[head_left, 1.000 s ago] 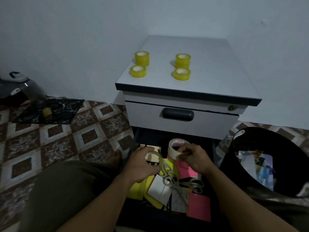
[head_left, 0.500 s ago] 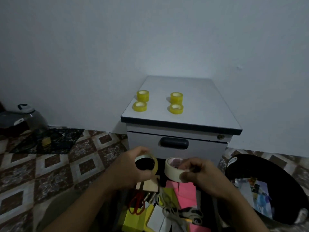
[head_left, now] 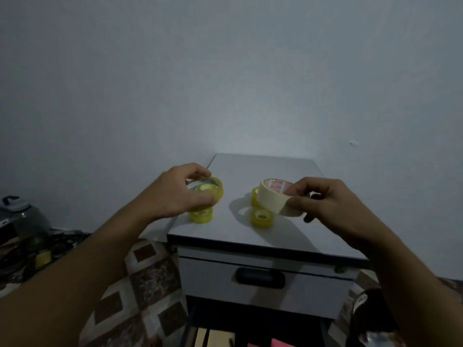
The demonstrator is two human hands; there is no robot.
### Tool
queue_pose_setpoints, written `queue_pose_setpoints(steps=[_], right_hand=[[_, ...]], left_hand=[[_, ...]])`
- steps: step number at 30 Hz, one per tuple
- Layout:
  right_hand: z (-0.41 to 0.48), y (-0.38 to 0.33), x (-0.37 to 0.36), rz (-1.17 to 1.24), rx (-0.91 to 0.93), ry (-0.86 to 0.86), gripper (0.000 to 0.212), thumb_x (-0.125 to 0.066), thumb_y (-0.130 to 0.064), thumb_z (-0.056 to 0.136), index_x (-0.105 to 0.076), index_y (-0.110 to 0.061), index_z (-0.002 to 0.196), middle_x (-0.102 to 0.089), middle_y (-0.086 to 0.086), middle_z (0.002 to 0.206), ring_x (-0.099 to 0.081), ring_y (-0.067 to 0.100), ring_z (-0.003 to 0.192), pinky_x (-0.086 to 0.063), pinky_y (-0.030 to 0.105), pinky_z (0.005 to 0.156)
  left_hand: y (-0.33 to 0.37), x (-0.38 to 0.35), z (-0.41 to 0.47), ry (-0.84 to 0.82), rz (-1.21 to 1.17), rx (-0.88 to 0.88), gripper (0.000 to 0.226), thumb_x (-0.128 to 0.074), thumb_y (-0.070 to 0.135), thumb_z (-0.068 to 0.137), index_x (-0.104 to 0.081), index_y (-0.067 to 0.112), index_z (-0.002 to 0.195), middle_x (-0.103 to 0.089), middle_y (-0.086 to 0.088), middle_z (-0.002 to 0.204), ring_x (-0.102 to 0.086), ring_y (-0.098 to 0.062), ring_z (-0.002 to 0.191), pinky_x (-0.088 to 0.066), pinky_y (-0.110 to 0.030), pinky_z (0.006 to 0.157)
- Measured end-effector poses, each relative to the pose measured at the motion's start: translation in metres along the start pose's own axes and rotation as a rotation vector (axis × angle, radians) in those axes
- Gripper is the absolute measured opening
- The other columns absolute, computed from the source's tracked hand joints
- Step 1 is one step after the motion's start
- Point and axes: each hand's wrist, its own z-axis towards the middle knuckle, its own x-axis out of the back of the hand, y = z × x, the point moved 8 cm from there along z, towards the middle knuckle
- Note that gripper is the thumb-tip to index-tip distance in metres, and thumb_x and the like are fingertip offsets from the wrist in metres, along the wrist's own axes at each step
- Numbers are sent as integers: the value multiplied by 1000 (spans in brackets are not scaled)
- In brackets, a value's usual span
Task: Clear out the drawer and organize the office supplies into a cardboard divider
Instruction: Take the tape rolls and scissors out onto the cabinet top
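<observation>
Head view: both arms reach forward over the grey cabinet (head_left: 275,166), which stands against a plain wall.

The left hand (head_left: 175,192) has its fingers and thumb curled round a clear yellowish tape roll (head_left: 219,190) and holds it just above the cabinet top, the roll's open side tilted up towards the camera. Directly under this hand a small yellow tape roll (head_left: 201,216) lies flat on the cabinet.

The right hand (head_left: 325,205) pinches a cream masking tape roll (head_left: 271,200) between thumb and fingers. The roll is tilted, and red print shows on its inner core. It is off the surface and casts a shadow on the cabinet towards the left hand. Just below and left of the right hand's fingertips a second small yellow roll (head_left: 261,218) lies flat. A third yellow roll (head_left: 255,196) shows partly behind the masking tape.

The two held rolls are apart, with bare cabinet top between them.

Below the hands, the upper drawer front (head_left: 213,274) is closed and has a dark handle (head_left: 260,278). Under it the lower drawer (head_left: 225,319) stands open between the forearms. Only a pink sheet (head_left: 274,343) and a tan piece (head_left: 213,338) show at the frame's bottom edge.

Beneath the left forearm lies patterned floor tile (head_left: 140,284). Further left of that arm a dark cloth (head_left: 57,244) bears a grey appliance (head_left: 20,219), too dim to identify.
</observation>
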Motion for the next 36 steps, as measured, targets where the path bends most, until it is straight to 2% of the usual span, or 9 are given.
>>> queue_pose_setpoints(steps=[3, 6, 10, 14, 18, 21, 26, 31, 36], right_hand=[[49, 11, 10, 11, -6, 98, 14, -68, -12, 86, -75, -20, 77, -71, 4, 90, -62, 17, 71, -53, 32, 62], [94, 27, 9, -5, -11, 139, 10, -65, -11, 87, -73, -14, 81, -69, 3, 85, -58, 15, 66, -49, 31, 59], [151, 52, -3, -130, -28, 116, 11, -64, -13, 87, -74, -16, 83, -67, -6, 84, -54, 5, 62, -41, 18, 55], [188, 79, -23, -214, -69, 21, 12, -63, -16, 87, -74, -16, 86, -68, -3, 88, -57, 11, 73, -44, 23, 61], [198, 98, -42, -276, -89, -68, 13, -62, -19, 88, -75, -17, 87, -68, -1, 93, -60, 15, 82, -52, 32, 73], [195, 105, -52, -281, -106, -124, 12, -64, -20, 88, -75, -15, 87, -69, 0, 93, -61, 14, 83, -53, 32, 75], [190, 106, -55, -256, -106, -139, 13, -64, -19, 88, -75, -13, 86, -71, 3, 93, -62, 14, 79, -53, 29, 72], [187, 104, -58, -223, -112, -168, 17, -64, -20, 89, -74, -7, 88, -71, 11, 89, -59, 13, 73, -50, 29, 69], [187, 105, -59, -208, -118, -173, 18, -63, -22, 89, -76, -9, 89, -68, 3, 84, -56, 11, 72, -46, 26, 66]], left_hand=[[-10, 2, 50, 11, -7, 26, 64, -75, 57, 52, -67, 34, 111, -66, 13, 112, -65, -8, 99, -56, -34, 86], [-24, -8, 93, 4, -11, 78, 57, -79, 48, 57, -68, 29, 110, -65, 13, 108, -63, -10, 101, -55, -32, 83], [-53, -37, 146, -57, 17, 150, 52, -86, 38, 69, -66, 24, 116, -63, 1, 117, -62, -16, 102, -55, -33, 80], [-75, -63, 179, -119, 46, 190, 58, -85, 37, 72, -63, 20, 123, -60, -2, 122, -61, -19, 104, -52, -29, 75], [-86, -78, 191, -177, 63, 195, 59, -86, 32, 72, -62, 21, 124, -60, -2, 123, -61, -19, 104, -53, -30, 80], [-89, -84, 190, -202, 52, 187, 61, -88, 29, 70, -61, 20, 125, -60, -2, 123, -63, -15, 99, -54, -27, 75], [-87, -88, 186, -220, 87, 171, 66, -89, 31, 68, -60, 20, 127, -59, -1, 123, -62, -18, 102, -55, -29, 81], [-81, -91, 184, -241, 97, 165, 70, -90, 34, 67, -59, 20, 128, -59, -1, 123, -62, -19, 105, -53, -27, 76], [-80, -91, 182, -244, 95, 176, 71, -88, 36, 71, -56, 20, 132, -56, -3, 128, -60, -20, 106, -52, -27, 75]])
